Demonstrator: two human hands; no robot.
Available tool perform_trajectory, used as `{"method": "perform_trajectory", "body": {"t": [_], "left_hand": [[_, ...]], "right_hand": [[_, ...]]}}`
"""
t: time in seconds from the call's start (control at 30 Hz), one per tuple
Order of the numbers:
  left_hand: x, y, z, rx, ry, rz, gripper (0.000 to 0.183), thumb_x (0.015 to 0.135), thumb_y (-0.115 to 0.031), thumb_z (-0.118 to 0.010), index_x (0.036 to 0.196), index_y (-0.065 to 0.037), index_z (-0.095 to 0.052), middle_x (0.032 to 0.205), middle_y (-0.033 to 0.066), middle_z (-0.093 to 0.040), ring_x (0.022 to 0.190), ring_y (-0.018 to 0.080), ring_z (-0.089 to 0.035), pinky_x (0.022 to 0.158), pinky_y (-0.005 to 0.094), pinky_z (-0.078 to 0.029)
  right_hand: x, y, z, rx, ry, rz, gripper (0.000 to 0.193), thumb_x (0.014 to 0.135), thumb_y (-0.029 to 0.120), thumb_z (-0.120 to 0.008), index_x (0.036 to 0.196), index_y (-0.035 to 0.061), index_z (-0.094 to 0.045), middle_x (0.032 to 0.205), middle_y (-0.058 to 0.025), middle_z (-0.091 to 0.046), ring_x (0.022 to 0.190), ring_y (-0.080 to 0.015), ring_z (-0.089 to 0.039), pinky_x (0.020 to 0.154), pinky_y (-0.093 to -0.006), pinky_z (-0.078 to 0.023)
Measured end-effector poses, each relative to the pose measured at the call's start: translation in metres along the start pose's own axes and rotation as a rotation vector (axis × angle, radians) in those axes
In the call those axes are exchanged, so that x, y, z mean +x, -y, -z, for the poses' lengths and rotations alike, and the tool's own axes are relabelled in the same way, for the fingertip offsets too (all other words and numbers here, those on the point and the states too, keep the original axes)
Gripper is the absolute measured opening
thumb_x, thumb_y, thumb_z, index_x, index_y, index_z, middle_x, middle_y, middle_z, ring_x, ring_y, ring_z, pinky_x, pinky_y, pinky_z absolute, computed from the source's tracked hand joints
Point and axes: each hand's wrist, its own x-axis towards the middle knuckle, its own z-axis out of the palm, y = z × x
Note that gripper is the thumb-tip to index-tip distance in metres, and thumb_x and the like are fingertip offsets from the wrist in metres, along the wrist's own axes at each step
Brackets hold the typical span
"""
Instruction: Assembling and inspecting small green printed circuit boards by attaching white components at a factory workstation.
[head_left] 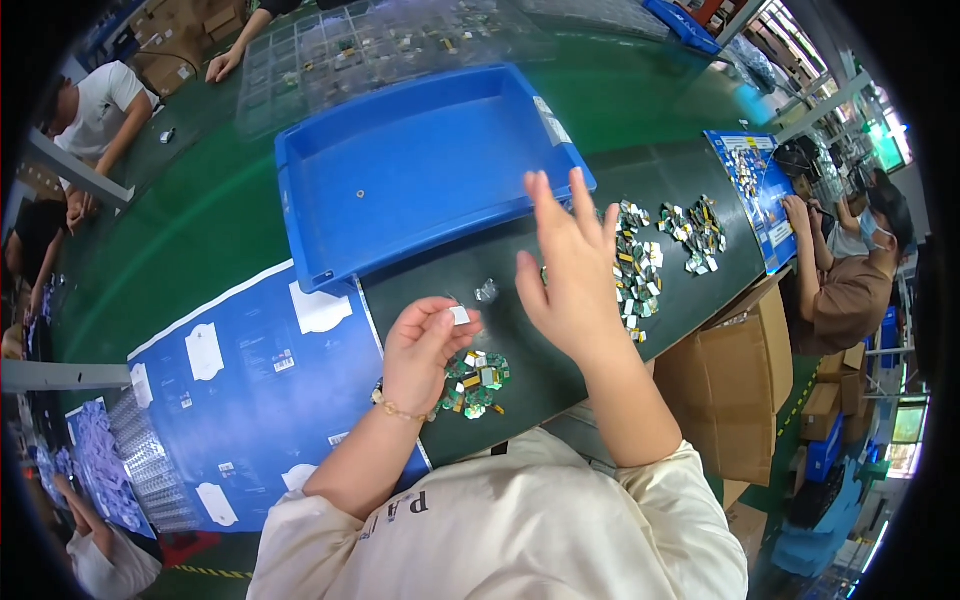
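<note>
Between the thumb and fingers of my left hand [420,345] is a small module with a white square face [460,315]. Just below it lies a pile of small green circuit boards [475,382], some with white or gold parts. My right hand [572,270] is raised over the dark table with its fingers spread and holds nothing. A small clear plastic piece [486,291] rests on the table between my hands. Partly behind my right hand, a larger heap of small circuit boards [638,270] spreads out, with another cluster [697,235] to its right.
A big blue plastic tray [420,225] stands ahead, one tiny piece inside. Blue printed sheeting [265,400] covers the table at left. Clear compartment trays [340,60] lie at the back. A cardboard box [735,375] stands at right. Other people sit around, including one at right [850,285].
</note>
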Motion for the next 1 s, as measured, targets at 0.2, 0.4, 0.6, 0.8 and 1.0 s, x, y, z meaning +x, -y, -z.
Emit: {"method": "perform_trajectory", "body": {"t": [0.2, 0.4, 0.6, 0.8, 1.0], "left_hand": [[-0.002, -0.001, 0.003, -0.188, 0.233, 0.047, 0.018, 0.095, -0.021, -0.055, 0.105, -0.006, -0.055, 0.088, 0.0110, -0.065, 0.079, 0.0187, -0.063, 0.072, 0.0299, -0.052], [0.001, 0.002, 0.011, -0.367, 0.464, 0.213, 0.023, 0.094, -0.025, -0.059, 0.104, -0.005, -0.055, 0.087, 0.0105, -0.066, 0.074, 0.0176, -0.065, 0.068, 0.0283, -0.053], [0.000, 0.000, 0.009, -0.220, 0.369, 0.264, 0.016, 0.097, -0.018, -0.052, 0.104, -0.004, -0.054, 0.091, 0.0089, -0.066, 0.080, 0.0171, -0.067, 0.072, 0.0265, -0.055], [-0.002, 0.003, -0.004, 0.110, 0.271, 0.073, 0.012, 0.092, -0.003, -0.057, 0.104, -0.004, -0.054, 0.095, 0.0070, -0.065, 0.089, 0.0133, -0.064, 0.078, 0.0244, -0.053], [-0.005, 0.006, -0.011, 0.325, 0.257, 0.068, 0.022, 0.089, 0.005, -0.059, 0.110, -0.001, -0.054, 0.099, 0.0058, -0.065, 0.095, 0.0111, -0.062, 0.082, 0.0233, -0.050]], "right_hand": [[-0.063, -0.023, -0.016, 0.808, 0.195, -0.102, 0.044, 0.087, 0.002, -0.050, 0.131, 0.0009, -0.051, 0.120, -0.0131, -0.060, 0.105, -0.0245, -0.057, 0.093, -0.0337, -0.043], [-0.089, -0.011, -0.037, 1.598, 0.555, -0.482, 0.032, 0.097, 0.012, -0.053, 0.126, -0.0009, -0.053, 0.112, -0.0054, -0.059, 0.100, -0.0125, -0.054, 0.089, -0.0268, -0.044], [-0.092, -0.020, -0.041, 1.370, 0.434, -0.545, 0.013, 0.090, 0.008, -0.064, 0.098, -0.0019, -0.062, 0.093, 0.0007, -0.058, 0.083, -0.0058, -0.052, 0.072, -0.0208, -0.043], [-0.083, -0.021, -0.030, 1.581, 0.442, -0.859, 0.009, 0.086, 0.008, -0.068, 0.091, 0.0004, -0.068, 0.076, 0.0017, -0.062, 0.067, -0.0037, -0.053, 0.060, -0.0195, -0.042], [-0.093, -0.027, -0.027, 1.231, 0.446, -0.726, 0.012, 0.081, 0.007, -0.074, 0.089, 0.0019, -0.067, 0.074, 0.0024, -0.064, 0.061, -0.0027, -0.054, 0.055, -0.0184, -0.042]]}}
